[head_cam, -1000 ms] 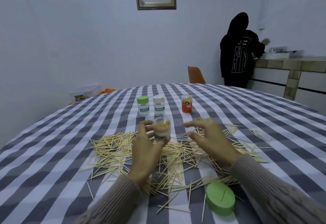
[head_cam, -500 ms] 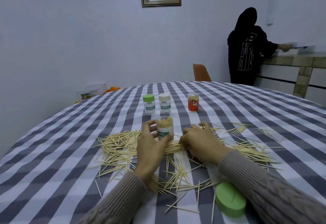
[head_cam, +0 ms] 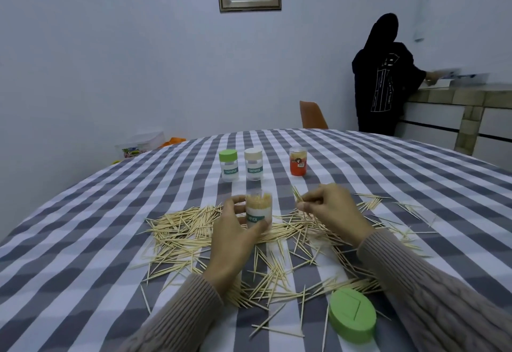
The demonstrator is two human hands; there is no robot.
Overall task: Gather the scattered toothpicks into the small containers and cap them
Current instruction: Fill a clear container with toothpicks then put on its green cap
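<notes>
My left hand grips an uncapped clear toothpick container, upright and packed with toothpicks. To its right, my right hand pinches a small bunch of toothpicks lifted above the cloth. Many scattered toothpicks lie across the checked tablecloth around both hands. A loose green cap lies near the front right. Farther back stand a green-capped container, a beige-capped container and a red-labelled container.
The round table has a grey and white checked cloth. An orange chair stands behind it. A person in black stands at a counter at the back right. A plastic box sits beyond the left edge.
My right hand has lifted from the pile with a pinch of toothpicks. My left hand keeps holding the open container in place.
</notes>
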